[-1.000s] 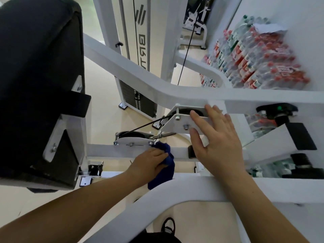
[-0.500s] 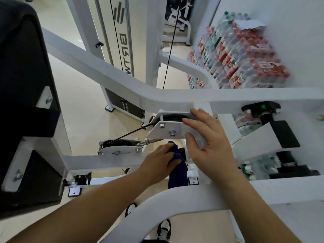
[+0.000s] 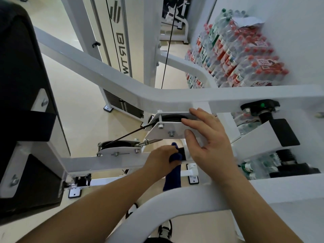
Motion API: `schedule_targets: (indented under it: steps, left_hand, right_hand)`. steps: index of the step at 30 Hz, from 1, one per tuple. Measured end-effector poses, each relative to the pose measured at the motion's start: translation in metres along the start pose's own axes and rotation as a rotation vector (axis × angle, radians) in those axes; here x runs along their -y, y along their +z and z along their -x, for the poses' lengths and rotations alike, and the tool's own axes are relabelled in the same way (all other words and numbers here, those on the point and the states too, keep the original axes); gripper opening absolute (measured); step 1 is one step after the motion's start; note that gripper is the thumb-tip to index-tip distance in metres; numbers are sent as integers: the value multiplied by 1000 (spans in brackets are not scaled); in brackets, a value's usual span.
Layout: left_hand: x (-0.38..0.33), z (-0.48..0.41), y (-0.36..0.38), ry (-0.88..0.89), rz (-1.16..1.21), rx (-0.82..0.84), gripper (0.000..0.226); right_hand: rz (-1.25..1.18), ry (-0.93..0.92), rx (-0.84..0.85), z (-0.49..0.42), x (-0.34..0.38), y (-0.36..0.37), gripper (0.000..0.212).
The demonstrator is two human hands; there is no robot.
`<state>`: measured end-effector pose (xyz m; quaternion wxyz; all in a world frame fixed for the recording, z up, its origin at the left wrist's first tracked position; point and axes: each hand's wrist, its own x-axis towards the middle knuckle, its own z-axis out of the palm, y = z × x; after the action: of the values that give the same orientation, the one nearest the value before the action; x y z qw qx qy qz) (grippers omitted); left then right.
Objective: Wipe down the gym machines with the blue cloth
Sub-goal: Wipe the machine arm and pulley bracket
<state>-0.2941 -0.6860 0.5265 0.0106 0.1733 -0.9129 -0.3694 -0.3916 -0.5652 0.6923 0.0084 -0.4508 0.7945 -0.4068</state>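
One view only, the head camera.

Your left hand (image 3: 161,159) grips the blue cloth (image 3: 172,178), fingers curled round its bunched top. The wad is pressed against the end of the white crossbar (image 3: 105,161), just under your right hand, and the loose tail hangs down behind the curved tube (image 3: 175,204) nearest you.

Your right hand (image 3: 210,142) lies flat and unclenched on the pulley plate (image 3: 168,129) above the cloth, fingers straight, holding nothing. It looks like a brace.

Progress, judged only: wiping is under way on this machine, low in the frame. No streaks or damp patches show, so you cannot tell which parts are finished.

Likely left:
- the second pulley (image 3: 119,148), left of your left hand, and the cable (image 3: 129,134)
- the long sloping bar (image 3: 105,72) beyond both hands
- the black pad (image 3: 21,85), far left of them
- the other machine (image 3: 175,14), well beyond the hands

Bottle packs (image 3: 236,55) are stacked beyond your right hand, by the wall; not part of the job.
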Motion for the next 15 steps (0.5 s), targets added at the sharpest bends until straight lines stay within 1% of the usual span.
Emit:
schedule_targets:
  steps: [2,4,6,8,11,13,15]
  left_hand:
    - [5,8,-5,0,-5,8,36]
    - [18,28,-16,13,-82,27,41]
    - [33,49,-25,1,-110,-11,43]
    - [35,53,-25,-19,-130,-57,37]
    - [9,26,-18,-70,-142,-82,22]
    - [-4,20,-17,-81,-120,-5,19]
    - [-2,40,-15,-69,-29,51,17]
  right_hand:
    - [-9,-3,0,0,-2,-1,31]
    - [-21,1,-2,1,-3,-1,31]
    - [-22,3,-1,1,-3,-1,30]
    - [-21,1,-5,1,-1,0,30]
    - [-3,8,-8,1,-1,0,32]
    - [14,26,-4,1,-3,1,34]
    - [34,35,8,1,-6,2,34]
